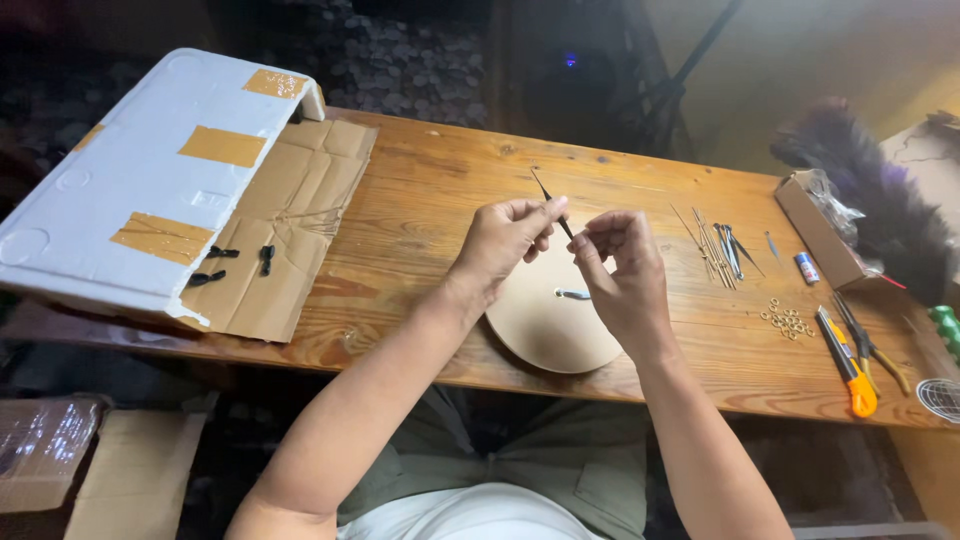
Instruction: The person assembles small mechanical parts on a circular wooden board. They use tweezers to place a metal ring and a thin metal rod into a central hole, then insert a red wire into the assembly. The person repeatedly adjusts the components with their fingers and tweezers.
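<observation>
Nearest to us, our two bare forearms reach out over the long wooden worktop (pixel 430 190). Our left hand (pixel 503 243) pinches a thin dark clock hand (pixel 551 203) between thumb and fingertips, the slim piece slanting up and away from the fingers. Our right hand (pixel 622 272) is curled just beside it, its fingertips closed on the lower end of the same piece. Both hands hover above a round beige clock disc (pixel 540 325) that lies flat near the worktop's front edge, with a small metal part (pixel 573 294) at its centre. To the right lie a row of slender metal clock hands (pixel 718 248), a cluster of small brass rings (pixel 787 321) and an orange utility knife (pixel 848 364). On the left, a white foam lid patched with brown tape (pixel 150 180) rests over flattened brown cardboard (pixel 290 225).
</observation>
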